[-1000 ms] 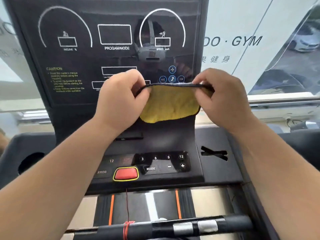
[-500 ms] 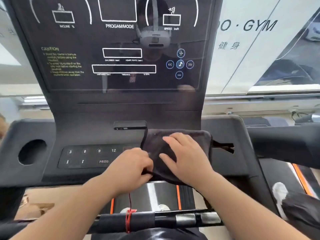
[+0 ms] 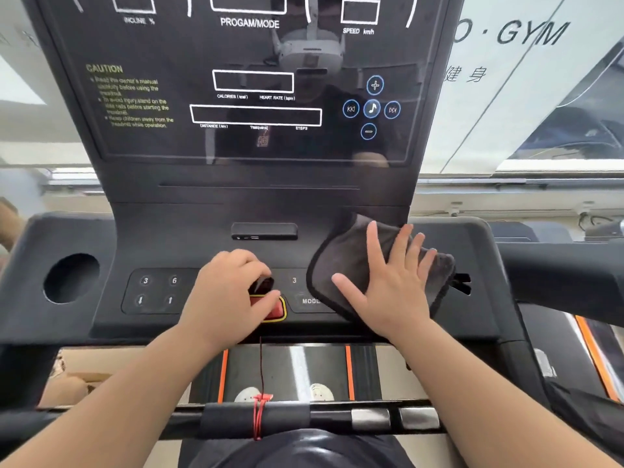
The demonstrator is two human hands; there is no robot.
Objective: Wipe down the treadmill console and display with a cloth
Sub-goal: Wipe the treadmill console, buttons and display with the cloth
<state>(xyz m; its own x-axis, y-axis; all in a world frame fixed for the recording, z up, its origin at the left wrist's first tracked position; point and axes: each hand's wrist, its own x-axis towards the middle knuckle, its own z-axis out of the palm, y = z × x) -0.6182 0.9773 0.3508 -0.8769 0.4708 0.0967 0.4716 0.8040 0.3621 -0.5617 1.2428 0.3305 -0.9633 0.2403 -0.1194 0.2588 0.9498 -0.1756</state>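
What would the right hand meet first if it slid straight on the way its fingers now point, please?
Probably the foot of the upright display panel, just beyond the cloth under the right hand; depth is unclear.
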